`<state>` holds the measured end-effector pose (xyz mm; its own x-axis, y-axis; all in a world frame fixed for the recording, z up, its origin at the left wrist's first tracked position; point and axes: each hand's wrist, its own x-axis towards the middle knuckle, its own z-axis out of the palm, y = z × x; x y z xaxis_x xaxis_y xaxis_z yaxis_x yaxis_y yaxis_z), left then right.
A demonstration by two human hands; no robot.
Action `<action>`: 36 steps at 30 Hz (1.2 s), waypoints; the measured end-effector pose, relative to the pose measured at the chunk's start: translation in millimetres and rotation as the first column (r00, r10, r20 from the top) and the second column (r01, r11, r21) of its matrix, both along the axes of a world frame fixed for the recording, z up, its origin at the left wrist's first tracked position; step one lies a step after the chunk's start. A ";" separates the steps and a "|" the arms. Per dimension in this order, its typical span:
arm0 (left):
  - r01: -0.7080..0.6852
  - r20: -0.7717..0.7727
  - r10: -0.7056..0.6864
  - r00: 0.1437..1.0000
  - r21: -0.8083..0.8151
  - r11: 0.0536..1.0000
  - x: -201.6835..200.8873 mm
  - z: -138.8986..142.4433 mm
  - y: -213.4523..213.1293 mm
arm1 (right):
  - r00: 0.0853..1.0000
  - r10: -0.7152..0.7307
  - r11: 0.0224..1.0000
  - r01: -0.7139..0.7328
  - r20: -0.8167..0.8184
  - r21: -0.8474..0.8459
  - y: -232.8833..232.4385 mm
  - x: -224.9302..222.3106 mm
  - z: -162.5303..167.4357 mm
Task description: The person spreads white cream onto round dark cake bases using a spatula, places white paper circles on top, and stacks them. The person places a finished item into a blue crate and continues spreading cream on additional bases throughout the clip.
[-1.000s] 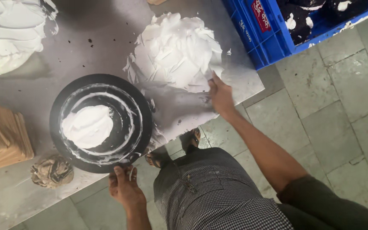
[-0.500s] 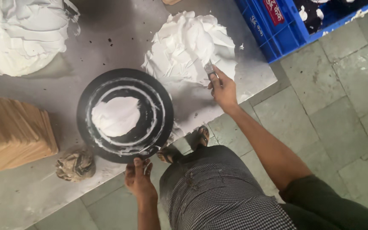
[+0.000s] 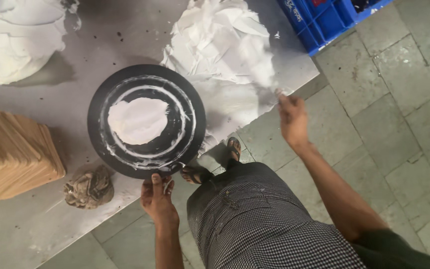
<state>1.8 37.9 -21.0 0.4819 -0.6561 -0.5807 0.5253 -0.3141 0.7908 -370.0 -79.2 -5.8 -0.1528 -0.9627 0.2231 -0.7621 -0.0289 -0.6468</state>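
Lifted off the white pile point(image 3: 225, 45), right hand point(image 3: 292, 119) grips blurred tool; left hand point(image 3: 158, 199) pinches black disc point(image 3: 146, 121).

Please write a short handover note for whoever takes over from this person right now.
Left hand grips the near rim of the black round disc on the grey table. Right hand is off the table edge, holding a blurred tool tip by the white paste heap.
Done: one white patch sits at the disc's centre, inside smeared white rings.
Left: the disc's outer band is bare black.
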 end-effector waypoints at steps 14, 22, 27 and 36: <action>0.048 -0.017 -0.048 0.999 0.013 0.999 -61.8 11.2 -14.3 | 0.996 -0.036 0.969 0.056 -0.086 0.239 73.0 -101.4 -44.3; 0.058 -0.018 -0.057 0.998 0.078 0.995 -59.9 22.0 -13.5 | 0.984 0.174 0.980 -0.177 0.036 0.092 22.6 -4.2 -74.2; -0.017 0.064 0.008 0.998 0.137 0.990 -18.4 25.9 -12.2 | 0.930 0.022 0.867 -0.201 0.367 0.457 23.0 22.6 -53.6; -0.044 0.565 0.294 0.771 -0.413 0.910 27.5 34.3 -38.8 | 0.809 0.002 0.922 -0.229 0.588 0.312 21.0 6.4 41.5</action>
<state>29.3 -0.9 13.3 0.7695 -0.6257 0.1280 -0.0834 0.1003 0.9915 -363.6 -58.2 35.8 -0.0237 -0.9744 -0.2234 -0.2594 0.2218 -0.9400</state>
